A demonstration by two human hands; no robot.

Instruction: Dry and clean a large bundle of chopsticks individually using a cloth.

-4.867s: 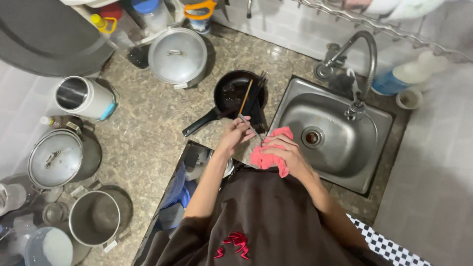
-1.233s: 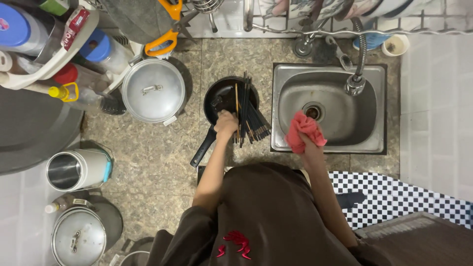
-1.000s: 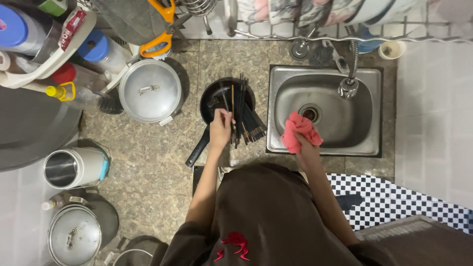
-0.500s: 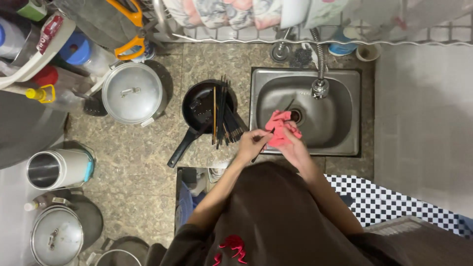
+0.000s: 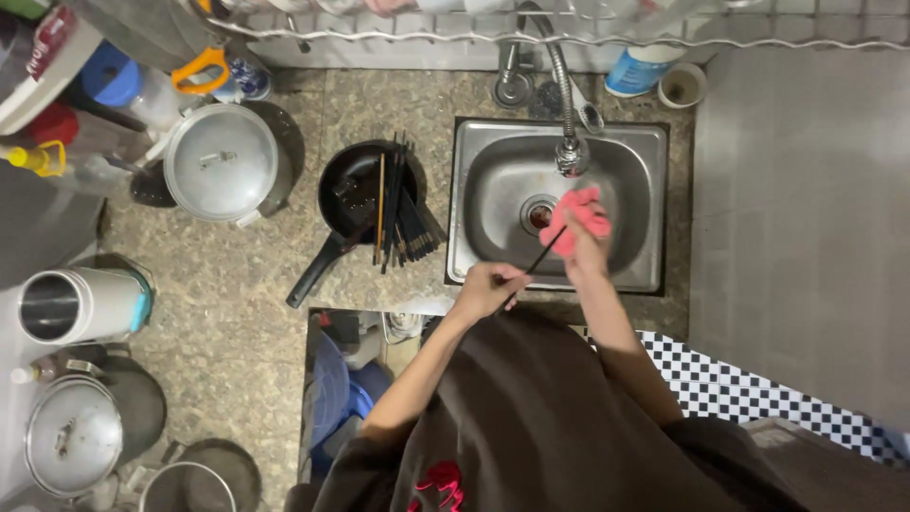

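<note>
A pink cloth (image 5: 580, 220) is being held over a silvery steel sink (image 5: 493, 246), with a thin black chopstick (image 5: 534, 266) being kept against it, while more dark chopsticks (image 5: 398, 204), one of them brown, are being carried by a black pan (image 5: 353, 190). The counter (image 5: 237, 313) is being shown as speckled grey-brown stone, and the floor (image 5: 758, 398) as black-and-white checks. A dark brown garment (image 5: 559, 427) with a red mark is being worn, and an orange handle (image 5: 201, 68) is being shown beside a grey lidded pot (image 5: 220, 161).

Blue-labelled white canister (image 5: 641, 68) behind the sink; red-and-white labelled container (image 5: 38, 59) at far left
</note>
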